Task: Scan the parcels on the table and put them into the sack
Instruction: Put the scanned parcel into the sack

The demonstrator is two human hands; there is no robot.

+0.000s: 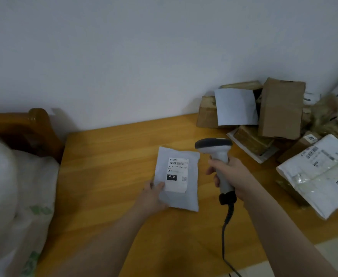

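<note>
So the flat grey plastic mailer [177,179] with a white shipping label is at centre frame on the orange wooden table [108,166], left hand [153,194] pinching its lower left edge. Right hand [231,176] is wrapped round the grey corded barcode scanner [217,154]. White woven sack [14,196] at far left, pile of cardboard boxes [280,108] upper right.
</note>
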